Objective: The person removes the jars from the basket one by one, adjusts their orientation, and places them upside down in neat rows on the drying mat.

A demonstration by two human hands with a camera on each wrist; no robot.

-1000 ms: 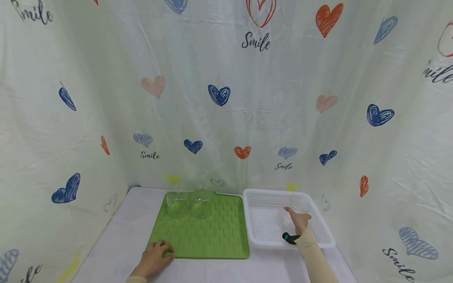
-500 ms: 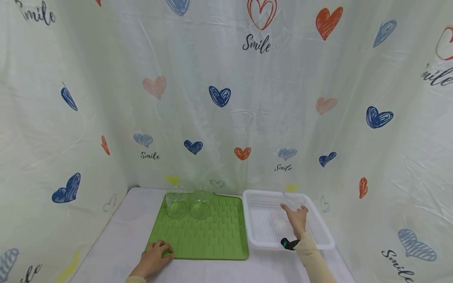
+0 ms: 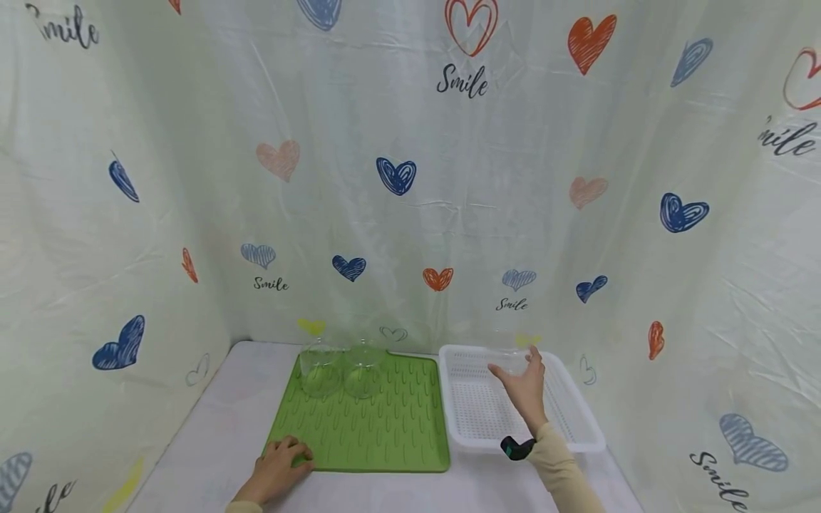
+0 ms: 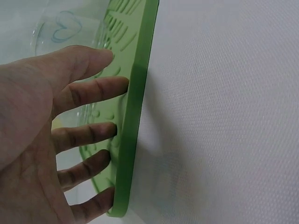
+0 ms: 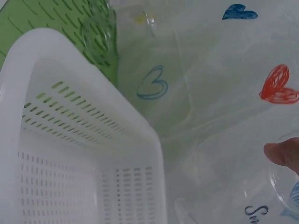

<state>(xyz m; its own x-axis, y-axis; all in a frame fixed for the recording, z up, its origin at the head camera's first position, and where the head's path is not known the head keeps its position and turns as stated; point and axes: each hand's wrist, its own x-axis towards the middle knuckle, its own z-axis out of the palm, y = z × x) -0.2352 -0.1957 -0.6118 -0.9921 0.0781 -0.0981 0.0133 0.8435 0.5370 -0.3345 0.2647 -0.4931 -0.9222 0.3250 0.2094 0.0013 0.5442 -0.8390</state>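
Note:
My right hand (image 3: 522,388) grips a clear, rounded glass (image 3: 511,361) above the back of the white plastic basket (image 3: 487,445). In the right wrist view only a thumb (image 5: 284,154) and part of that see-through glass (image 5: 279,186) show at the right edge. My left hand (image 3: 277,467) rests on the front left corner of the green drying mat (image 3: 378,434). Its fingers are spread and touch the mat by its edge in the left wrist view. Two more clear glasses, a left one (image 3: 321,377) and a right one (image 3: 363,377), stand side by side at the mat's back left.
The basket, with slotted walls, stands right of the mat on a white-covered table (image 3: 218,420). A pale curtain (image 3: 462,214) printed with hearts and "Smile" surrounds the table at the back and sides. A dark strap-like device (image 3: 516,448) is at my right wrist.
My right hand has lifted the clear glass up from inside the basket and moved it to the left and back. The left hand, mat and two other glasses have stayed put.

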